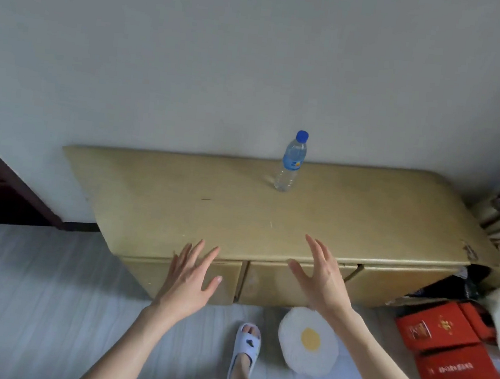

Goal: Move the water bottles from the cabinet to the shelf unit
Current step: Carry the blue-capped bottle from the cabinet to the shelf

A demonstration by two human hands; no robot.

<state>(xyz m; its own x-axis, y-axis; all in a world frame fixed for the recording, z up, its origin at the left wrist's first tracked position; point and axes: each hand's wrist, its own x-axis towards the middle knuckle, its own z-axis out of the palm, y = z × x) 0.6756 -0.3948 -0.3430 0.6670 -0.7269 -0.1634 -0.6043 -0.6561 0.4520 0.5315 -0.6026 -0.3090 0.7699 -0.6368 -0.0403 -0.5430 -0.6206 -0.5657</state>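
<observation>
One water bottle (290, 162) stands upright near the back edge of the cabinet (179, 200), centre-right of the frame, well above and apart from both hands. The left hand (190, 279) and right hand (321, 280) hover at the cabinet's front edge in the lower middle, fingers (316, 250) spread wide and holding nothing. The single bottle is clear plastic with a blue cap and a blue label; three drawer fronts show below the top.

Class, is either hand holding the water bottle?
No: the water bottle stands alone on the cabinet, both hands open.
</observation>
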